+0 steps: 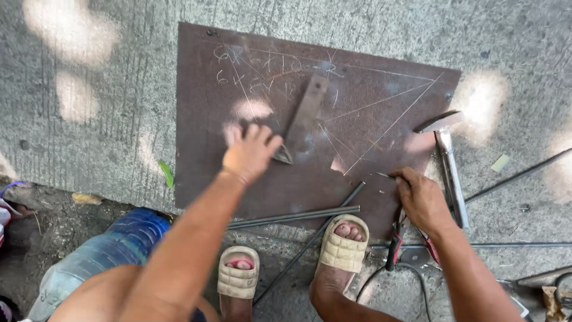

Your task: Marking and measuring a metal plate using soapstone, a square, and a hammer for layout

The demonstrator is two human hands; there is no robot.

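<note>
Our left hand spread flat, pinning the flat dark steel bar against the rusty brown steel plate | right hand pinches thin marking stick, tip on plate.

The person's arms were bare, without sleeves. The left hand and right hand wore no gloves. A thin band circled the left wrist. Each foot wore a beige open-toed slide sandal with a ribbed strap, leaving toes exposed.
</note>
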